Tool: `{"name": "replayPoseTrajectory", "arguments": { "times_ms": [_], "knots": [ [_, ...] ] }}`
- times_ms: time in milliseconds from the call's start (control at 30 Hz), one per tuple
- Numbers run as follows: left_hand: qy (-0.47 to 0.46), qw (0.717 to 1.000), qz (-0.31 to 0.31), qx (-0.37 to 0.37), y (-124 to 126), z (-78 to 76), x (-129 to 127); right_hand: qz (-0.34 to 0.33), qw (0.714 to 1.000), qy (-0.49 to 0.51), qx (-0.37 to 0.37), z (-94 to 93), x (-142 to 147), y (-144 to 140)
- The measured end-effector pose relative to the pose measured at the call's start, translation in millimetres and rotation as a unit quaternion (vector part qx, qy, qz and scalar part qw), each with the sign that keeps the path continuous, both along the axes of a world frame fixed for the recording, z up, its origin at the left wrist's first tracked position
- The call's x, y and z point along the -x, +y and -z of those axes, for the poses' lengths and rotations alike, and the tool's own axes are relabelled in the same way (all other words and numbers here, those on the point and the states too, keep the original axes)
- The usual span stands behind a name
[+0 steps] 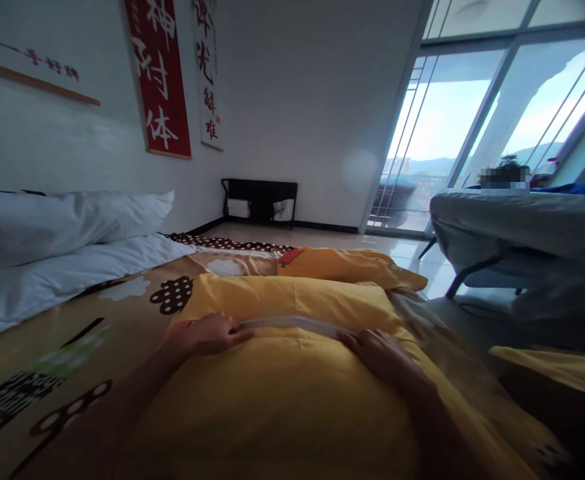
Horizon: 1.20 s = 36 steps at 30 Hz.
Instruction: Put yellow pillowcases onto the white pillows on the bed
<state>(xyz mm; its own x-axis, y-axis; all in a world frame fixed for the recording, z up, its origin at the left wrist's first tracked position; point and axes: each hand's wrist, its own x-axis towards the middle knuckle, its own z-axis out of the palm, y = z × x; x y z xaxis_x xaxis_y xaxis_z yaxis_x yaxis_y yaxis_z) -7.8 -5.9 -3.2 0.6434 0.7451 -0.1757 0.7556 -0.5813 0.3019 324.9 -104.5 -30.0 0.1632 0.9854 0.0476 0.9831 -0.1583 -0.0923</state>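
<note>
A plump yellow fabric pillow [282, 400] is lying on a bed sheet in beige cloth with brown, white and green prints [122, 340], directly in front of the person, its near part sinking into shadow and running towards the bottom edge. The left hand [215, 335] is pinching the pillow's cloth on the left, fingers drawn close together; the right hand [380, 350] is doing likewise on the right, its fingers curling over the edge. The fingertips are partly disappearing into the folds, so whether they are also catching the pale, flat strip [297, 325] showing between the hands is impossible to tell. Both forearms are fading into darkness lower down. Beyond, an orange-yellow fabric pillow with a red patch [347, 267] is lying on the bed, the nearer one partly covering it. White pillows [87, 220] are running out of view on the left. At right, a blurred patch is masking something on a table draped in grey cloth [512, 213], while a yellow cloth edge [552, 365] is leaving the view, its lower part too dark to make out.
</note>
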Motion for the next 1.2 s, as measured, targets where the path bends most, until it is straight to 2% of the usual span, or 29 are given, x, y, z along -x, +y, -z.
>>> {"name": "replayPoseTrajectory", "arguments": {
  "times_ms": [167,267,367,467,600,667,767,867,933,1033,1133,1200],
  "knots": [
    [-0.074,0.993,-0.009,0.093,0.2,5.0,25.4,-0.002,1.000,0.001,-0.010,9.0,-0.2,-13.2],
    [-0.093,0.991,0.031,0.086,-10.2,4.1,37.6,-0.035,0.999,-0.023,-0.006,10.5,0.2,-28.8],
    [-0.114,0.989,0.074,0.058,-24.7,0.7,43.1,-0.057,0.997,-0.046,-0.016,4.3,-0.4,-42.4],
    [-0.124,0.990,0.062,0.021,-37.1,-2.1,42.2,-0.034,0.997,-0.055,-0.031,-10.4,0.3,-47.5],
    [-0.082,0.993,-0.006,-0.089,-46.6,-0.9,36.2,-0.002,0.995,-0.098,-0.034,-35.5,4.0,-42.9],
    [-0.075,0.989,-0.013,-0.128,-48.0,2.1,33.1,0.018,0.991,-0.123,-0.049,-49.0,8.5,-39.7],
    [-0.075,0.985,-0.009,-0.153,-47.4,7.9,29.2,0.027,0.983,-0.140,-0.112,-69.9,24.1,-36.8],
    [-0.054,0.982,-0.014,-0.179,-47.1,12.1,27.1,-0.010,0.977,-0.148,-0.153,-80.6,49.6,-32.2],
    [-0.039,0.980,-0.012,-0.193,-47.9,13.0,26.4,-0.059,0.983,-0.133,-0.113,-74.0,66.4,-25.0],
    [-0.045,0.980,-0.016,-0.192,-47.6,12.9,25.5,-0.136,0.986,-0.092,-0.024,-47.1,81.7,-10.4],
    [-0.087,0.978,-0.036,-0.187,-41.1,15.4,26.2,-0.143,0.986,-0.083,-0.013,-23.7,82.8,-0.3],
    [-0.120,0.969,-0.031,-0.212,-33.4,20.2,29.9,-0.133,0.987,-0.083,-0.024,-18.2,79.1,0.9]
  ]
}}
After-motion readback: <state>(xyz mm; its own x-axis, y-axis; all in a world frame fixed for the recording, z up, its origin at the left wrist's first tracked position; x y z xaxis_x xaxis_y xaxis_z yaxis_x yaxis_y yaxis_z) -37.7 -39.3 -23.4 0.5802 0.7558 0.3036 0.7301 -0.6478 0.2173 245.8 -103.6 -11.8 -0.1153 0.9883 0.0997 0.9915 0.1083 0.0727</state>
